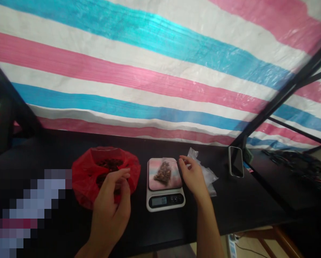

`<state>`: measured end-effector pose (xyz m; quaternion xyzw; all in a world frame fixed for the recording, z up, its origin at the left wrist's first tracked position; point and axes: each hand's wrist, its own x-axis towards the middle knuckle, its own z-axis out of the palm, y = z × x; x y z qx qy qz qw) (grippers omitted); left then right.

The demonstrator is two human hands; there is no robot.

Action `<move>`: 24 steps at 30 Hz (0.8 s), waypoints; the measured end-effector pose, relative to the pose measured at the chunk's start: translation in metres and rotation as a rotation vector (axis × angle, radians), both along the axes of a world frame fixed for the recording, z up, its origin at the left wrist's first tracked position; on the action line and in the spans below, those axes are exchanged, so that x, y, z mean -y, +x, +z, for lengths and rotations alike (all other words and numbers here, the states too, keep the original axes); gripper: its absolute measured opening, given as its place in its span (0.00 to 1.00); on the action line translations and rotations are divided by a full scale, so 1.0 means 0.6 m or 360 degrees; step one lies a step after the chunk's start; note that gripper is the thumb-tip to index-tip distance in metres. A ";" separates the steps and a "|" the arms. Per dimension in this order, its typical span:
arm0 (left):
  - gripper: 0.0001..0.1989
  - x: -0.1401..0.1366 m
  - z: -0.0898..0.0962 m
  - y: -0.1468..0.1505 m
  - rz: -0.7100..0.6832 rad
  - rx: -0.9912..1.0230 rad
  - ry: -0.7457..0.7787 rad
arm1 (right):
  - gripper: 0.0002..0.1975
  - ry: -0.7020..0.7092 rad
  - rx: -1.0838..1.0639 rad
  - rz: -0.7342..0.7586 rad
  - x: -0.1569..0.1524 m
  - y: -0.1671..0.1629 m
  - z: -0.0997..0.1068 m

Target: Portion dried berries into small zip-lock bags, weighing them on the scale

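Note:
A white kitchen scale [165,207] with a shiny, pinkish platform lies on the black table. A small clear bag of brown dried pieces [163,173] rests on the platform, and the display seems to read 0.0. My left hand [110,206] hovers over the near right side of an open red plastic bag [82,179], its fingers loosely bent, thumb apart, with nothing visible in them. Dark brown dried material [110,165] shows inside the red bag. Just right of the platform is my right hand [193,175], its fingers slightly curled and apart, beside clear plastic bags [210,177] that it partly hides.
A phone [236,162] lies on the right of the table [257,204], near a black metal frame post [273,104]. Dark cables [297,172] are heaped farther right. Striped plastic sheeting [149,79] hangs behind. A power strip [232,245] is below the front edge.

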<state>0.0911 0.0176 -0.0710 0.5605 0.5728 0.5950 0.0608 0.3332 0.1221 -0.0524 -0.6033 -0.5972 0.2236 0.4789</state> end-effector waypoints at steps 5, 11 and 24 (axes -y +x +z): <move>0.07 0.002 0.006 0.004 -0.0012 -0.0235 0.0187 | 0.24 -0.0012 0.0012 -0.0032 -0.001 0.016 0.001; 0.09 0.013 0.010 -0.009 0.0017 -0.0409 0.0322 | 0.25 -0.0092 -0.0126 -0.0006 0.001 0.014 0.016; 0.11 0.026 0.008 -0.021 0.0095 -0.0313 0.0307 | 0.23 -0.0085 -0.0034 0.0120 -0.003 -0.013 0.011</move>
